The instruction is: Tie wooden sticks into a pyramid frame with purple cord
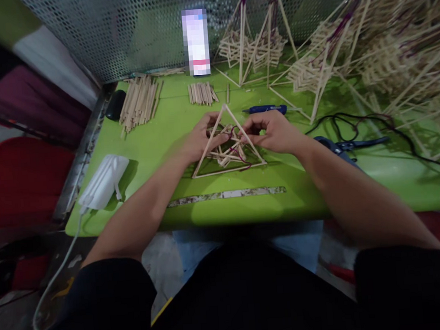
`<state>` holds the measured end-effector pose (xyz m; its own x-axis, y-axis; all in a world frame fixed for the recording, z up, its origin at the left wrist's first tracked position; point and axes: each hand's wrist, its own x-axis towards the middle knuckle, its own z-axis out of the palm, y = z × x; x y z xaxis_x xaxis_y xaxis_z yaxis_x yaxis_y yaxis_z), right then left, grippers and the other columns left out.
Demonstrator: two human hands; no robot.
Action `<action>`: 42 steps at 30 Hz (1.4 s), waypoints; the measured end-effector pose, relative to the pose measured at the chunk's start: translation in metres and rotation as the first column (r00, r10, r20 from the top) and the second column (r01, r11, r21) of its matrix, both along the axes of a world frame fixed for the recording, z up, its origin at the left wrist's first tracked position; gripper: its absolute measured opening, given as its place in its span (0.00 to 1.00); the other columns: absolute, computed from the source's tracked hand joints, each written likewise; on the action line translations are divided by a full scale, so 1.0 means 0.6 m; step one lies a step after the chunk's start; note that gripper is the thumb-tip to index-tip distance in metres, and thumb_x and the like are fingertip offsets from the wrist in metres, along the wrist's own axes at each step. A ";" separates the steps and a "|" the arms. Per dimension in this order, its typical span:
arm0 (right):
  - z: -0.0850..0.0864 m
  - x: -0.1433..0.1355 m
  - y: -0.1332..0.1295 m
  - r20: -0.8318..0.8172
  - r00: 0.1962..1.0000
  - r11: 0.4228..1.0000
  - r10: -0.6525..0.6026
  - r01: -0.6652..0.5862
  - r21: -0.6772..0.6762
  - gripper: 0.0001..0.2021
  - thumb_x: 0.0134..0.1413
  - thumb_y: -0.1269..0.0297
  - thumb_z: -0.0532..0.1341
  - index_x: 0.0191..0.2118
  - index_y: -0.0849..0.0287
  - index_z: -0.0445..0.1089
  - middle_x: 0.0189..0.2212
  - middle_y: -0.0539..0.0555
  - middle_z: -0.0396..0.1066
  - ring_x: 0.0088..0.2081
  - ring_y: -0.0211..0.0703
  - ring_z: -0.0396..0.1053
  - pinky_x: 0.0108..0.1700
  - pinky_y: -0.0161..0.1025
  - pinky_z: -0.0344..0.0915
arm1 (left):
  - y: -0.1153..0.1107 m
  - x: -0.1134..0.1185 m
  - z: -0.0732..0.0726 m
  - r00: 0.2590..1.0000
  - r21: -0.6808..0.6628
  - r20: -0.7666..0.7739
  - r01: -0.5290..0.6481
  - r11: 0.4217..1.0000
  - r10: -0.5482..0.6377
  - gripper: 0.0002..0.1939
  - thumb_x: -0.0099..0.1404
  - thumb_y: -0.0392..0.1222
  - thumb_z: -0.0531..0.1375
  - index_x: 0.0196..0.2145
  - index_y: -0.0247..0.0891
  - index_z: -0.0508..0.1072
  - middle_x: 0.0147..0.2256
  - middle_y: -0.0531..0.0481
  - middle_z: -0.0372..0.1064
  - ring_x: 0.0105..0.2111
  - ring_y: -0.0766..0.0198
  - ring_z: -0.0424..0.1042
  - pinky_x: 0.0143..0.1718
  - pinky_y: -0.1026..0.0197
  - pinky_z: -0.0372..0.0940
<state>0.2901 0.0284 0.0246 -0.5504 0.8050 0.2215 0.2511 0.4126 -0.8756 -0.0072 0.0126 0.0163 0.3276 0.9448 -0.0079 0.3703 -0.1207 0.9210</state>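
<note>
In the head view a small frame of thin wooden sticks [230, 172] stands on the green table [153, 182], shaped like a triangle towards me. Inside it sits a cluster of crossed sticks [227, 158] with purple thread [242, 157] trailing over it. My left hand [199, 141] reaches in from the left, fingers closed on the stick cluster, thumb laid across it. From the right my right hand [270, 130] pinches at the cluster's right side, its fingertips partly behind the frame's right stick. Whether it grips a stick or the thread is too small to tell.
Stick bundles [138, 104] and shorter sticks [202, 94] lie behind. A blue screwdriver-like tool [267, 110], dark pliers [361, 143] and a black cable [406, 137] are to the right, below finished stick structures [322, 72]. A white power strip [104, 182], phone [197, 41] and flat strip [229, 194] surround the work.
</note>
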 end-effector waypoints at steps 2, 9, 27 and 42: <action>0.000 0.000 0.001 0.003 1.000 1.000 0.009 -0.009 -0.003 0.23 0.59 0.39 0.86 0.40 0.54 0.88 0.33 0.55 0.81 0.33 0.45 0.69 0.37 0.46 0.70 | 0.000 0.001 0.001 1.000 0.004 0.004 -0.005 1.000 0.005 0.44 0.68 0.61 0.82 0.74 0.44 0.77 0.70 0.32 0.83 0.76 0.29 0.79 0.84 0.25 0.70; -0.002 0.003 0.003 0.014 1.000 1.000 -0.010 0.010 -0.013 0.20 0.61 0.42 0.86 0.40 0.53 0.87 0.34 0.54 0.82 0.34 0.46 0.71 0.39 0.47 0.72 | 0.003 0.001 -0.003 1.000 0.004 0.014 -0.012 1.000 0.012 0.42 0.67 0.59 0.82 0.72 0.45 0.78 0.68 0.33 0.85 0.76 0.29 0.79 0.84 0.25 0.70; -0.002 0.002 0.005 0.014 1.000 1.000 -0.027 0.027 -0.002 0.22 0.61 0.38 0.85 0.38 0.51 0.85 0.33 0.54 0.82 0.34 0.47 0.72 0.39 0.49 0.74 | 0.000 0.002 0.003 1.000 -0.008 -0.006 0.014 1.000 -0.014 0.46 0.69 0.61 0.82 0.75 0.43 0.74 0.73 0.29 0.79 0.75 0.29 0.79 0.83 0.22 0.71; 0.006 0.024 0.002 0.326 0.914 0.822 -0.242 0.014 0.570 0.10 0.77 0.61 0.65 0.50 0.52 0.86 0.48 0.64 0.86 0.49 0.64 0.79 0.50 0.57 0.72 | -0.005 -0.023 0.031 0.961 0.168 0.219 -0.209 0.963 0.171 0.24 0.80 0.59 0.69 0.66 0.48 0.80 0.71 0.43 0.80 0.75 0.40 0.76 0.81 0.28 0.72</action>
